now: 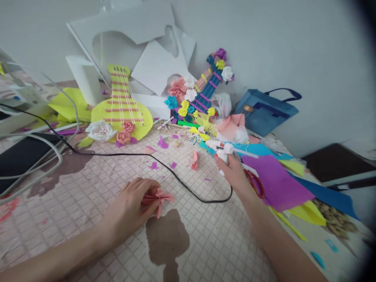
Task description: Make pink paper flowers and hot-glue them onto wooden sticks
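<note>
My left hand pinches a folded pink paper flower against the quilted surface near me. Farther right, my right hand is wrapped round a white glue gun, whose nozzle points left. The gun's black cord loops across the surface between my hands. A small pink folded paper piece lies just left of the glue gun.
A yellow paper guitar and a blue flower-covered guitar lean at the back with white foam board offcuts. Coloured paper sheets and red scissors lie at right. A blue bag stands behind. A black laptop sits left.
</note>
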Available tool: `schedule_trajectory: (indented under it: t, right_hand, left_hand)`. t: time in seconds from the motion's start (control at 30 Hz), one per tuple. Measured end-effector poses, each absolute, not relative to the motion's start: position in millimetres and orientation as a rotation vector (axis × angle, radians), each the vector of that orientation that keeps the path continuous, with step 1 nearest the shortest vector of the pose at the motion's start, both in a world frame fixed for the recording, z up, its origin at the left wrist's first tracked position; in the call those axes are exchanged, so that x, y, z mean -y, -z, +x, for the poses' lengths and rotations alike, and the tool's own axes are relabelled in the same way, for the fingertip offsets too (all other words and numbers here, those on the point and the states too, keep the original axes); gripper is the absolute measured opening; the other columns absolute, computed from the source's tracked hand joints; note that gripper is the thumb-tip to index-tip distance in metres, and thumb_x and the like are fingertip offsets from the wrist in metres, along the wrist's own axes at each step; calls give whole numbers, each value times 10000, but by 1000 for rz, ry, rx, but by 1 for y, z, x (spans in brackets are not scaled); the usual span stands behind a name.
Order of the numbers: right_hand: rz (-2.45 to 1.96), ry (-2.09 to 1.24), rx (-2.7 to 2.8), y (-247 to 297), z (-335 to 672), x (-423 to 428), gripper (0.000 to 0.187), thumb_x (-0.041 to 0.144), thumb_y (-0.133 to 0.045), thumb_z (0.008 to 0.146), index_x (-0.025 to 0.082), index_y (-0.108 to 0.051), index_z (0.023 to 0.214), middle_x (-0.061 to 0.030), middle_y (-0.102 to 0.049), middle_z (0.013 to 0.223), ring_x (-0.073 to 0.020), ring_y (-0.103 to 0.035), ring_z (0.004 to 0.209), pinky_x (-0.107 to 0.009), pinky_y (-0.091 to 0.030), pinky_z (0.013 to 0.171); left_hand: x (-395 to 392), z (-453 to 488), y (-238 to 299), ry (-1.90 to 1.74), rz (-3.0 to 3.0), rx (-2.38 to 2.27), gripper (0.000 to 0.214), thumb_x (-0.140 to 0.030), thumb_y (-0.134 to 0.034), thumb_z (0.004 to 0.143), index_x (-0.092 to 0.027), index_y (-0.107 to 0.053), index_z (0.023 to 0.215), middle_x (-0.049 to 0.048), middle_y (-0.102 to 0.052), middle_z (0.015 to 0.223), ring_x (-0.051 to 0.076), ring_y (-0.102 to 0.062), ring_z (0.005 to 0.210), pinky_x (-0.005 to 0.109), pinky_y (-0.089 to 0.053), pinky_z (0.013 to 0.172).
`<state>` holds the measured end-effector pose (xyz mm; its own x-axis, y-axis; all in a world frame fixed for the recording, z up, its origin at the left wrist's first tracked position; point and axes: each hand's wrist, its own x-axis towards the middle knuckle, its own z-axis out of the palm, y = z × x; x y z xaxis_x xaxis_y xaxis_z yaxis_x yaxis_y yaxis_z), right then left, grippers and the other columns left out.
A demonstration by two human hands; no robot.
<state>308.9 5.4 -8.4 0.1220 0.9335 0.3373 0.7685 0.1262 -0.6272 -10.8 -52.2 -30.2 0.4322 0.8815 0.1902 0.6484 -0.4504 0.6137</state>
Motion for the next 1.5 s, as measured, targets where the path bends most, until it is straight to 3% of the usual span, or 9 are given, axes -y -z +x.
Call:
schedule_trajectory:
  t: [0.23,0.6,0.83,0.97,1.1,1.27,1.37,1.5]
  right_hand:
    - [-1607,-314,1713,36,296,-38,374,468,-505,824,146,-607,985,-108,-673,943,-254,-591,856,-383,-467,789]
    - [-1574,-379,1608,42,312,-33,387,413,-548,790,146,-540,1071,-145,-648,1065,-238,-635,897,-373,-512,769]
    - [-1634,-303,1618,41,311,-36,295,311,-574,730,142,-586,971,-111,-662,907,-217,-585,732,-371,-478,697]
    - [-1619,-206,1679,42,300,-41,299,302,-514,774,140,-576,1017,-119,-644,969,-222,-569,804,-367,-458,748]
    - [-1627,-183,1764,46,293,-42,256,333,-521,791,137,-598,936,-122,-641,891,-250,-567,813,-391,-448,766]
    - [-1611,-171,1774,46,295,-36,369,381,-510,822,146,-556,1103,-140,-626,1068,-264,-567,951,-399,-445,842]
    - [-1607,-190,1764,46,298,-34,384,359,-499,824,144,-544,1140,-139,-623,1079,-251,-578,911,-389,-457,809]
    - [-1612,-205,1768,48,302,-36,307,298,-501,798,143,-583,1050,-122,-639,980,-238,-575,830,-389,-459,776]
  left_hand:
    - [53,-11,31,-730,2280,-1291,140,-212,-553,821,-205,-529,959,30,-631,873,206,-598,848,386,-476,777]
    - [53,-9,28,-706,2237,-1312,174,-244,-571,815,-189,-541,977,34,-649,859,210,-598,848,380,-474,779]
    - [53,-9,24,-728,2251,-1307,197,-243,-573,808,-193,-550,997,44,-656,902,209,-594,877,377,-482,780]
    - [53,-9,25,-774,2303,-1294,198,-249,-577,805,-187,-554,991,40,-651,857,198,-605,812,365,-493,743]
    - [51,-11,29,-803,2340,-1257,181,-244,-565,816,-191,-552,989,41,-653,863,196,-616,819,352,-497,736]
    - [51,-11,31,-784,2321,-1284,195,-247,-570,816,-193,-540,1000,43,-646,879,202,-618,834,361,-496,750]
    - [52,-11,31,-768,2304,-1294,219,-249,-577,813,-190,-531,1020,44,-643,878,206,-610,843,372,-493,755]
    - [53,-9,28,-744,2274,-1288,193,-252,-569,828,-189,-540,1009,45,-644,888,201,-603,853,367,-488,764]
